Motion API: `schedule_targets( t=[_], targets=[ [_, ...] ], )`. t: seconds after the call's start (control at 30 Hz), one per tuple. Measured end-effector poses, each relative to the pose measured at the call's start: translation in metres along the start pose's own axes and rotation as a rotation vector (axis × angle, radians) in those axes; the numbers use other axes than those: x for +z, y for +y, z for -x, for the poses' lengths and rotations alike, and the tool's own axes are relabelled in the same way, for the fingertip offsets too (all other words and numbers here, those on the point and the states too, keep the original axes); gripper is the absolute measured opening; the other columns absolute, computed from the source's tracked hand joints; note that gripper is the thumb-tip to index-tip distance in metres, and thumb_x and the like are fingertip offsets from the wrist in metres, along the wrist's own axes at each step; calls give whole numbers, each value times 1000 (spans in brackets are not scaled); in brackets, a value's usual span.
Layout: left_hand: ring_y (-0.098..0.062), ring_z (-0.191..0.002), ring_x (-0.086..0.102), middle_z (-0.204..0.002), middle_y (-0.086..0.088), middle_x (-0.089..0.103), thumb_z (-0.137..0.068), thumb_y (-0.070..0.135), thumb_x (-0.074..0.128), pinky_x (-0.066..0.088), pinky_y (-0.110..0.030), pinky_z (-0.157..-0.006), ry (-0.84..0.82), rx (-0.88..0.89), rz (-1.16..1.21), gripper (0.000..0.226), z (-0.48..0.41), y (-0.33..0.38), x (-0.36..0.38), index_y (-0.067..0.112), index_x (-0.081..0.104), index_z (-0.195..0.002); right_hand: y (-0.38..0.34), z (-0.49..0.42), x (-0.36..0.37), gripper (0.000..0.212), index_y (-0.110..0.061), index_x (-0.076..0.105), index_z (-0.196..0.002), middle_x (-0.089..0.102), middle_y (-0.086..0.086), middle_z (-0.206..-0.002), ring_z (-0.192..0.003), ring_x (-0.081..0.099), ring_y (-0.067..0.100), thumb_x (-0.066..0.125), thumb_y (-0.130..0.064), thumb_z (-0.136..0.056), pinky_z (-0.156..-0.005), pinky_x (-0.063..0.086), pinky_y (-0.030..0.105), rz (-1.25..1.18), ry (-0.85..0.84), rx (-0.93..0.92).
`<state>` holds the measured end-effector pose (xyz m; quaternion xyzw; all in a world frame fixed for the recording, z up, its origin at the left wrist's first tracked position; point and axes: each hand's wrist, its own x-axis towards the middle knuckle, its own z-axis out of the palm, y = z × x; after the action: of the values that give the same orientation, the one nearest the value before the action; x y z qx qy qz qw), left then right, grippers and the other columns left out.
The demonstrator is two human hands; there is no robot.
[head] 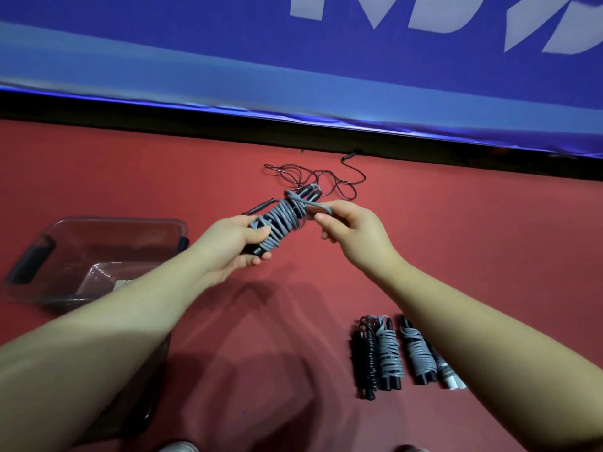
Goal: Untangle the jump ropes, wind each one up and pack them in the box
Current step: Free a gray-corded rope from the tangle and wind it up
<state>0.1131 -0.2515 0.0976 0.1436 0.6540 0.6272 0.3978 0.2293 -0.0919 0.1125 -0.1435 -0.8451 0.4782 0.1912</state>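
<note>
above the floor (pixel 456 239), left hand (pixel 228 246) fingers curl round one grey jump rope (pixel 280 220), right hand (pixel 355 230) pinches its end; four wound ropes (pixel 390 353), one tangled black rope (pixel 259 207), one box (pixel 114 220) nearby.

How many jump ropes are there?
6: a gray one in the left hand, a loose black one on the floor beyond, and four wound bundles by the right forearm, the last partly hidden. More may hide under the arm.

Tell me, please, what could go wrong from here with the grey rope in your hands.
The loose end pinched by the right hand could slip, and the coils of the grey rope gripped by the left hand might spring undone. The unwound black rope on the floor beyond may knot if dragged.
</note>
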Motion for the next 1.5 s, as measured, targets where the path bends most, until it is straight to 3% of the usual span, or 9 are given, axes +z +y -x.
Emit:
schedule_targets(
  t=[0.17,0.27,0.43,0.63,0.77,1.03,1.2,1.33,1.5],
  targets=[
    [-11,-55,60,-72,0,66,-94,4,46,43,-15,-43,-102,104,244,20,5,8,12,13,63,-100,-11,-6,7,9,-12,60,-83,66,-5,-73,-64,57,5,53,-16,-85,-62,44,16,-1100,88,188],
    [-11,-57,59,-71,2,66,-94,5,45,42,-15,-45,-139,153,296,19,5,9,20,12,61,-101,-25,-15,6,23,-14,49,-70,55,-5,-62,-60,51,9,56,-32,-84,-57,40,18,-1397,180,302],
    [-14,-64,59,-77,0,66,-87,4,55,43,-18,-48,-159,262,282,32,4,-3,17,12,56,-119,-37,-38,-2,27,-11,53,-72,51,-3,-50,-39,43,3,56,-28,-92,-39,29,9,-1299,135,693],
    [-16,-69,60,-83,-7,63,-75,15,68,46,-20,-52,-338,316,78,54,4,2,-12,16,52,-128,-37,-37,-20,21,-18,54,-76,45,-11,-49,-37,32,1,51,-30,-94,-39,18,8,-912,-129,691],
    [-12,-60,60,-78,-7,65,-52,42,89,47,-20,-53,-426,278,14,93,2,4,-21,17,47,-131,-39,-31,-25,19,-14,53,-74,47,-8,-50,-37,35,0,53,-20,-92,-37,28,6,-920,-164,723],
    [-15,-71,56,-95,3,63,-70,41,60,49,-22,-59,-205,500,-440,44,-6,4,-22,65,54,-106,-23,-27,-29,21,-5,63,-75,64,5,-62,-49,59,8,53,-10,-93,-49,51,16,-949,66,617],
    [-9,-69,60,-87,-2,63,-91,-1,55,49,-22,-56,-170,384,-199,42,-9,-6,-16,33,55,-116,-22,-25,-26,24,-2,63,-93,71,2,-81,-74,68,7,42,9,-90,-75,54,14,-1002,-58,402],
    [-14,-66,65,-84,-7,64,-76,-2,67,52,-22,-55,-258,172,-30,48,-2,-8,-7,17,50,-117,-14,-23,-11,22,-6,60,-80,66,-3,-60,-55,61,4,49,10,-90,-61,51,13,-768,141,340],
    [-25,-65,67,-83,-10,59,-60,9,64,49,-34,-65,-291,156,-300,70,3,-2,1,22,28,-118,-14,-24,-1,17,-8,56,-75,56,2,-63,-46,53,3,56,1,-90,-56,50,14,-748,179,336]
  ],
)
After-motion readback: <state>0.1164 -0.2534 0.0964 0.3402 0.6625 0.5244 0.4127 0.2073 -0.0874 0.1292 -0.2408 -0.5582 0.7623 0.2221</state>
